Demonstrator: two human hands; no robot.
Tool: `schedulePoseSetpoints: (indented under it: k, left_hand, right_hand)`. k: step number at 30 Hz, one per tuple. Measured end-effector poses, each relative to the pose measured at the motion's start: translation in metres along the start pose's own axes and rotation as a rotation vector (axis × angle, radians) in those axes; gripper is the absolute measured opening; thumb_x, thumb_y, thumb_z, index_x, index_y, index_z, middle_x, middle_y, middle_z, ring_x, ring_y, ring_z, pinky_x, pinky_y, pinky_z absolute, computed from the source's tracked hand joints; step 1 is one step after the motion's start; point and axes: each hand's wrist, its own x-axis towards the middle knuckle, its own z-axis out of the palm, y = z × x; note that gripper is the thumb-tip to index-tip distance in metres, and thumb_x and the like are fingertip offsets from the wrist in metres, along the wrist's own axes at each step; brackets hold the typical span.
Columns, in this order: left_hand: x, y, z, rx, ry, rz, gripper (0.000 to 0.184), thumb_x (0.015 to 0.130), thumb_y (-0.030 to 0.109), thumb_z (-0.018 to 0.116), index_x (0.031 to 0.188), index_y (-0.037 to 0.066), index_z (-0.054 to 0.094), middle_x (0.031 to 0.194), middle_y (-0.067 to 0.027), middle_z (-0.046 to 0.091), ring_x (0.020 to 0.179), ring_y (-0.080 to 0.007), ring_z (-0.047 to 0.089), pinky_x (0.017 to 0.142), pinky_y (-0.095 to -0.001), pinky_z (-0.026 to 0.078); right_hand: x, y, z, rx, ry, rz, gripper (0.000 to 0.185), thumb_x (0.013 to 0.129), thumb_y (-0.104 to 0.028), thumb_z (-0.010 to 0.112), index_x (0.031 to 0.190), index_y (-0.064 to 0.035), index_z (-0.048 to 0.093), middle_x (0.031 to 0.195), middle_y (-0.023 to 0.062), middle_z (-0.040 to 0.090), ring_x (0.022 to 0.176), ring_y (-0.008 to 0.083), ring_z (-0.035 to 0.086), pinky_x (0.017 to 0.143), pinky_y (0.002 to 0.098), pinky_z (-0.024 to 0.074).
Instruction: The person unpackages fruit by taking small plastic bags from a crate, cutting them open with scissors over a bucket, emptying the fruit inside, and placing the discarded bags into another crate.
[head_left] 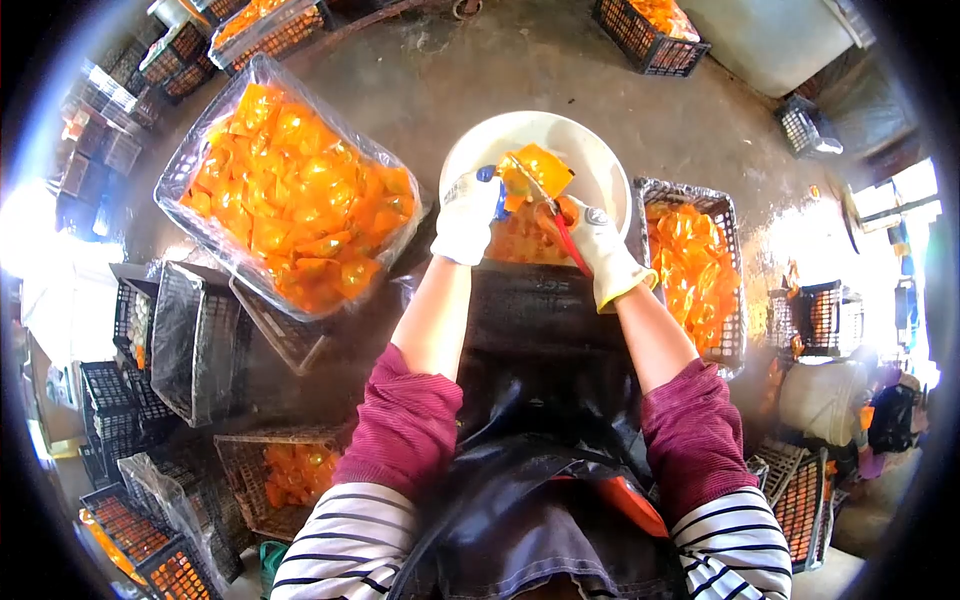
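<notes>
My left hand (466,215), in a white glove with blue on the fingers, pinches a flat, glossy orange piece (541,170) by its left side. My right hand (597,245), in a white glove with a yellow-edged cuff, is closed round a pair of red-handled scissors (571,240). A metal blade lies slantwise across the orange piece; the lower blade is hidden. Both hands are over a round white tub (470,140) with orange pieces in its bottom. The kind of orange stuff cannot be made out.
A large plastic-lined crate (170,190) heaped with orange pieces stands left of the tub. Close on the right is a narrower filled crate (738,300). A black crate (655,50) stands farther off. Stacked dark crates (195,340) and a brown crate (235,470) lie at the lower left.
</notes>
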Motion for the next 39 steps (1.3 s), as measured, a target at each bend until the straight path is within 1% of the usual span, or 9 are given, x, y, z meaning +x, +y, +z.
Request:
schedulePoseSetpoints:
  k: [1, 6, 11, 14, 21, 27, 33, 36, 39]
  left_hand:
    - [-0.001, -0.001, -0.003, 0.018, -0.037, 0.048, 0.038, 0.095, 0.035, 0.044, 0.105, 0.004, 0.064, 0.103, -0.0174, 0.065, 0.099, -0.0316, 0.062, 0.085, -0.0405, 0.048]
    - [-0.004, 0.006, -0.006, 0.234, -0.131, 0.042, 0.032, 0.094, 0.032, 0.044, 0.099, 0.007, 0.064, 0.096, -0.0154, 0.066, 0.093, -0.0324, 0.062, 0.081, -0.0421, 0.048]
    - [0.009, 0.011, -0.004, 0.478, 0.029, 0.194, 0.025, 0.092, 0.023, 0.051, 0.111, 0.011, 0.063, 0.097, -0.0089, 0.067, 0.086, -0.0281, 0.064, 0.077, -0.0399, 0.051]
    - [0.023, -0.011, 0.009, -0.095, 0.030, 0.047, 0.030, 0.090, 0.020, 0.058, 0.117, 0.009, 0.061, 0.102, -0.0082, 0.066, 0.090, -0.0214, 0.064, 0.076, -0.0340, 0.052]
    - [0.021, 0.011, 0.016, -1.056, -0.142, -0.255, 0.033, 0.089, 0.020, 0.067, 0.117, 0.004, 0.061, 0.108, -0.0056, 0.063, 0.097, -0.0156, 0.060, 0.078, -0.0245, 0.052]
    - [0.024, -0.009, 0.021, -0.886, -0.086, -0.129, 0.027, 0.090, 0.011, 0.063, 0.114, -0.001, 0.063, 0.109, -0.0085, 0.066, 0.096, -0.0148, 0.062, 0.085, -0.0254, 0.051]
    - [0.015, 0.002, 0.016, -1.016, -0.089, -0.114, 0.030, 0.091, 0.015, 0.062, 0.116, -0.001, 0.061, 0.109, -0.0089, 0.065, 0.098, -0.0157, 0.062, 0.086, -0.0257, 0.050]
    - [0.024, -0.016, 0.025, -0.970, -0.117, -0.047, 0.032, 0.088, 0.017, 0.065, 0.115, 0.001, 0.062, 0.108, -0.0092, 0.065, 0.097, -0.0153, 0.062, 0.086, -0.0258, 0.050]
    - [0.027, -0.006, 0.027, -0.383, -0.075, 0.001, 0.032, 0.090, 0.010, 0.060, 0.119, 0.000, 0.058, 0.110, -0.0097, 0.064, 0.101, -0.0183, 0.061, 0.087, -0.0290, 0.051]
  right_hand:
    - [-0.003, -0.006, -0.001, -0.011, 0.004, -0.006, 0.032, 0.091, -0.029, 0.059, 0.110, -0.0038, 0.059, 0.091, 0.0147, 0.064, 0.081, 0.0236, 0.061, 0.075, 0.0339, 0.0474]
    - [0.010, 0.025, 0.004, -0.770, 0.171, -0.267, 0.029, 0.093, -0.026, 0.056, 0.112, -0.0033, 0.061, 0.095, 0.0127, 0.064, 0.086, 0.0213, 0.061, 0.076, 0.0327, 0.0482]
    - [-0.008, -0.014, -0.001, -0.041, -0.044, 0.044, 0.029, 0.095, -0.022, 0.054, 0.116, -0.0022, 0.059, 0.101, 0.0101, 0.065, 0.087, 0.0208, 0.063, 0.072, 0.0301, 0.0496]
    - [0.003, 0.011, 0.009, 0.672, -0.126, 0.194, 0.030, 0.093, -0.024, 0.059, 0.115, -0.0043, 0.060, 0.095, 0.0058, 0.066, 0.073, 0.0189, 0.064, 0.060, 0.0290, 0.0493]
    - [0.008, 0.010, 0.018, 1.068, 0.000, 0.390, 0.029, 0.092, -0.023, 0.062, 0.116, -0.0072, 0.060, 0.093, 0.0030, 0.065, 0.067, 0.0129, 0.063, 0.052, 0.0238, 0.0488]
    - [-0.009, -0.014, 0.002, 0.481, -0.247, 0.208, 0.032, 0.093, -0.023, 0.060, 0.120, -0.0055, 0.059, 0.096, 0.0041, 0.065, 0.074, 0.0130, 0.064, 0.058, 0.0217, 0.0507]
    - [0.003, 0.006, 0.006, 0.678, -0.169, 0.213, 0.030, 0.095, -0.022, 0.055, 0.120, -0.0041, 0.058, 0.097, 0.0051, 0.065, 0.076, 0.0117, 0.063, 0.058, 0.0226, 0.0508]
    - [-0.002, -0.001, 0.004, 0.480, -0.135, 0.143, 0.029, 0.095, -0.026, 0.051, 0.114, -0.0071, 0.062, 0.089, 0.0073, 0.068, 0.080, 0.0179, 0.062, 0.075, 0.0305, 0.0472]
    - [0.006, 0.010, 0.002, 0.174, 0.064, 0.006, 0.028, 0.097, -0.024, 0.049, 0.114, -0.0064, 0.062, 0.087, 0.0081, 0.066, 0.077, 0.0171, 0.061, 0.069, 0.0294, 0.0472]
